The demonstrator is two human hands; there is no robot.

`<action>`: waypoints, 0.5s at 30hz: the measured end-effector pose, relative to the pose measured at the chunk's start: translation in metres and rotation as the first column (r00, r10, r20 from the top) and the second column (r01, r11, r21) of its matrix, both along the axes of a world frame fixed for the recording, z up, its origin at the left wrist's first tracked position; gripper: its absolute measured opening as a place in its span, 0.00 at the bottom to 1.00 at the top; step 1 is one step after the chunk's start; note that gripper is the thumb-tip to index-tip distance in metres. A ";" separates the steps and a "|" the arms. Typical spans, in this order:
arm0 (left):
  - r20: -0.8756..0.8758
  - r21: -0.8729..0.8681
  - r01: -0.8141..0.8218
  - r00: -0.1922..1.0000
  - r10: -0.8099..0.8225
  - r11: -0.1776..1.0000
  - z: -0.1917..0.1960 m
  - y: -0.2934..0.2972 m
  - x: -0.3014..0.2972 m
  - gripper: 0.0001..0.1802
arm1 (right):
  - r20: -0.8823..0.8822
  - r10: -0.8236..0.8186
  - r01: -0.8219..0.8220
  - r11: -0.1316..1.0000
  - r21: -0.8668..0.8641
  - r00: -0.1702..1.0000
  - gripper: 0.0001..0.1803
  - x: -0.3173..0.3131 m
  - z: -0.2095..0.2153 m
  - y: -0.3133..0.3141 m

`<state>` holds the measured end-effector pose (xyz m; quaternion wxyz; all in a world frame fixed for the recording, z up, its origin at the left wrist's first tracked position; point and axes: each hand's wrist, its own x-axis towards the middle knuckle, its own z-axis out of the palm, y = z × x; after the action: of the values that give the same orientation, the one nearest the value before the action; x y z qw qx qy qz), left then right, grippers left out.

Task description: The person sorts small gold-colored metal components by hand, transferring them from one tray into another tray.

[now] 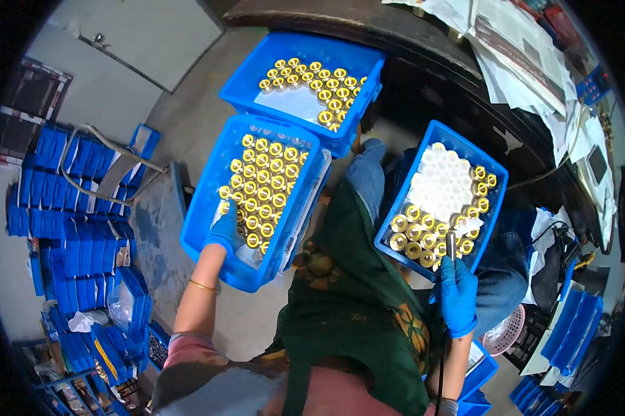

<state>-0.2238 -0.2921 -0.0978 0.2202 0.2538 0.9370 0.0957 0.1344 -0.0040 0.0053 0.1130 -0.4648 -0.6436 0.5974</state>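
Observation:
My left hand [223, 232], in a blue glove, reaches into a blue plastic bin [194, 225] filled with rows of yellow-ringed metal parts [262, 175]. Its fingertips are closed at one of these short cylindrical parts [224, 206] by the bin's left side; the fingers partly cover it. My right hand [458, 297], also gloved, grips a slim corded tool [451, 244] with a metal tip. That tip is over the near part of the right bin [494, 208], among more ringed parts [413, 231] and beside a scrap of white material [468, 225].
White round pieces [443, 182] fill the far part of the right bin. Behind the left bin stands another blue bin [240, 76] with similar parts. A dark bench [312, 21] runs along the back, papers [517, 62] at its right. Stacked blue bins [83, 239] line the left.

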 end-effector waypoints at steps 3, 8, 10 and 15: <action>-0.151 -0.212 0.256 0.945 -0.290 0.943 0.020 0.017 0.007 0.32 | 0.022 -0.008 0.008 1.000 0.020 1.000 0.15 0.005 0.002 0.001; -0.136 0.406 0.369 0.929 -0.344 0.836 0.096 0.142 0.043 0.28 | 0.045 0.082 -0.086 0.993 0.086 0.996 0.16 0.006 -0.016 0.005; -0.190 0.580 0.505 0.847 -0.497 0.640 0.084 0.211 0.077 0.24 | 0.021 0.086 -0.088 0.991 0.105 0.996 0.16 0.003 -0.011 0.003; -0.104 0.785 0.558 0.548 -0.830 0.269 -0.001 0.355 0.189 0.18 | 0.023 0.103 -0.105 0.954 0.279 0.994 0.18 0.022 -0.023 0.001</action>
<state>-0.0345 0.0625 -0.0990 0.2666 0.6890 0.5411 0.4018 0.1563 -0.0031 -0.0175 0.1434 -0.4119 -0.7458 0.5036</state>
